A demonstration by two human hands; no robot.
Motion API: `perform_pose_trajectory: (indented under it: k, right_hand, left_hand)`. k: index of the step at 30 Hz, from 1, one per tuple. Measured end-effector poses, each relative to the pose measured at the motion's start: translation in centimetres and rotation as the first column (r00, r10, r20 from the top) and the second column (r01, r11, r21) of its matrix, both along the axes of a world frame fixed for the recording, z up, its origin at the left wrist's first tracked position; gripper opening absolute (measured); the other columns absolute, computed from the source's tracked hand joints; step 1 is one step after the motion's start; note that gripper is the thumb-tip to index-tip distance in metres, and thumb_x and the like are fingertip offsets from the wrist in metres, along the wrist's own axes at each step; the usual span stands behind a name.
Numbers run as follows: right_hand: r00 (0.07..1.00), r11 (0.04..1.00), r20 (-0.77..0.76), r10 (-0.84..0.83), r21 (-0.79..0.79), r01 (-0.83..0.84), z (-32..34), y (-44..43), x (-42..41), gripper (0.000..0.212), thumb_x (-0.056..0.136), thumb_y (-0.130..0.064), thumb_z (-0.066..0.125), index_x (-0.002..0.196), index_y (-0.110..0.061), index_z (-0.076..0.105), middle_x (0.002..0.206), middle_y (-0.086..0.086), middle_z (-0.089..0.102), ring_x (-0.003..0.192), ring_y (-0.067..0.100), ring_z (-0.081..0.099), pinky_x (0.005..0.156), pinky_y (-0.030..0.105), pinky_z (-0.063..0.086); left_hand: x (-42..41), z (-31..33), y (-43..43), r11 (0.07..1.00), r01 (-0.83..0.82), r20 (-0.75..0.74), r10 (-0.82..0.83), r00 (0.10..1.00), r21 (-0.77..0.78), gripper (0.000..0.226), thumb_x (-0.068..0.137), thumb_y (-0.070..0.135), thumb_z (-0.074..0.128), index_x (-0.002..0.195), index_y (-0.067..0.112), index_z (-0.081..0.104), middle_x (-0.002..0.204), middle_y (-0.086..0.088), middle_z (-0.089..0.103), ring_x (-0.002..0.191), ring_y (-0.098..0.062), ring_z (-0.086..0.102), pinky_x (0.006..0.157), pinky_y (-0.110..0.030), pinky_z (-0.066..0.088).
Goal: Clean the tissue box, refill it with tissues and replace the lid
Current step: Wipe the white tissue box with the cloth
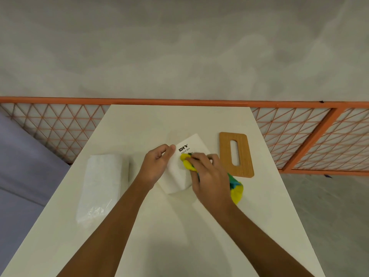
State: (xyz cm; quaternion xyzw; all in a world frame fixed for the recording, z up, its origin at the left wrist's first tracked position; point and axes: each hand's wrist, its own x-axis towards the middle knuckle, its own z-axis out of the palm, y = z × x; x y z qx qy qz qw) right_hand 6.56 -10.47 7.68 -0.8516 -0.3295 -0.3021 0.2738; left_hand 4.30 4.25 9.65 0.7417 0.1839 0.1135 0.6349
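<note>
The white tissue box (186,166) lies near the middle of the table (139,226), turned at an angle, with the printed face up where the black lettering can be read; whether its open side faces down or away I cannot tell from here. The left hand (154,166) is pressed against the box's left edge, fingers curled and thumb laid on the top corner, clamped lightly on it; I take that as bracing, so the box will not skid under the rubbing. The right hand (207,172) is closed around a yellow cloth (187,162) with a bit of green and blue in it, the front wad pushed flat onto the box's upper face just below the lettering; the loose tail of the cloth trails out behind the wrist, to the right of the box, resting on the table. This looks like the wiping stage, with the refill and the lid not yet done.

Just to the right of the box, apart from it, the wooden lid (236,154) lies flat with its long slot showing; set there, I would guess, to keep it within reach yet clear of the cloth. Well to the left of the box sits the pack of tissues (101,184) in clear wrapping, untouched and ready for loading. Beyond the box, past the table's far edge, an orange lattice fence (299,136) runs along a grey wall.
</note>
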Motion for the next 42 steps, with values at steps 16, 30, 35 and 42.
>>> perform_pose_trajectory:
  k: [16,30,35,42]
  right_hand:
    - [0.970,0.978,-0.148,-0.191,0.052,0.201,1.9,0.9,4.6,0.015,0.072,-0.010,0.059,0.080,-0.009,0.071,0.077,0.004,0.068,0.060,0.025,0.058,0.048,0.030,0.053]
    - [0.998,0.997,-0.017,-0.064,-0.050,0.064,-0.8,-1.7,-0.2,0.033,0.081,-0.016,0.045,0.098,-0.012,0.072,0.095,0.001,0.070,0.073,0.022,0.059,0.064,0.024,0.052]
    - [0.971,0.985,-0.179,-0.159,0.043,0.170,-0.4,-1.2,1.4,0.033,0.082,-0.017,0.044,0.098,-0.011,0.071,0.093,0.003,0.069,0.074,0.025,0.060,0.061,0.027,0.053]
    - [0.941,0.988,-0.310,-0.134,0.035,0.152,2.7,0.7,3.9,0.021,0.087,-0.013,0.052,0.095,-0.006,0.070,0.094,0.008,0.067,0.079,0.030,0.059,0.067,0.031,0.047]
  left_hand:
    - [0.6,-0.2,-1.2,1.000,-0.022,-0.065,0.024,0.998,0.022,0.040,0.084,0.021,0.068,0.054,0.018,0.042,0.045,0.016,0.050,0.044,0.000,0.041,0.045,-0.012,0.029]
    - [0.7,0.1,0.0,0.997,-0.068,-0.073,0.065,0.995,-0.048,0.043,0.082,0.022,0.071,0.051,0.019,0.040,0.066,-0.004,0.047,0.060,-0.016,0.039,0.056,-0.027,0.028]
    - [0.7,0.1,-0.3,0.998,-0.060,-0.063,0.058,0.996,-0.036,0.043,0.082,0.020,0.070,0.053,0.018,0.037,0.059,0.000,0.043,0.056,-0.014,0.036,0.054,-0.026,0.026]
    - [0.1,0.0,-1.2,1.000,-0.019,-0.072,0.019,0.997,0.004,0.043,0.084,0.015,0.068,0.052,0.016,0.039,0.041,0.013,0.047,0.040,0.000,0.039,0.041,-0.010,0.030]
